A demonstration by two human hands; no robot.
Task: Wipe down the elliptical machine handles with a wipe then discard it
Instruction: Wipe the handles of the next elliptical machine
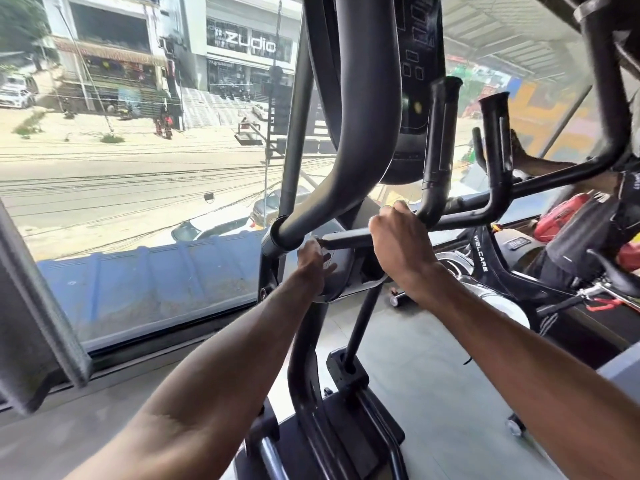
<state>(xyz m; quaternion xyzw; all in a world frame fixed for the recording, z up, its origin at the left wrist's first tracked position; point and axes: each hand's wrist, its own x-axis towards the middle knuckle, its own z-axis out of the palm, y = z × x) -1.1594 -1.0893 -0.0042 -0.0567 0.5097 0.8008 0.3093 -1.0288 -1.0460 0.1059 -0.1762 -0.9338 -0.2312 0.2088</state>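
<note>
A short black horizontal handle juts left from the elliptical's fixed handlebars. My right hand is wrapped around it from above, fingers closed. A pale scrap shows at the top of this fist; I cannot tell if it is the wipe. My left hand sits at the handle's left tip, thumb and curled fingers pinching the end. Two upright black grips rise behind my right hand. The big curved swing arm of the elliptical passes above my left hand.
A large window overlooks a street on the left, with a grey curtain at its near edge. An exercise bike and another person's arm are at the right. The elliptical's base and pedal links lie below my arms.
</note>
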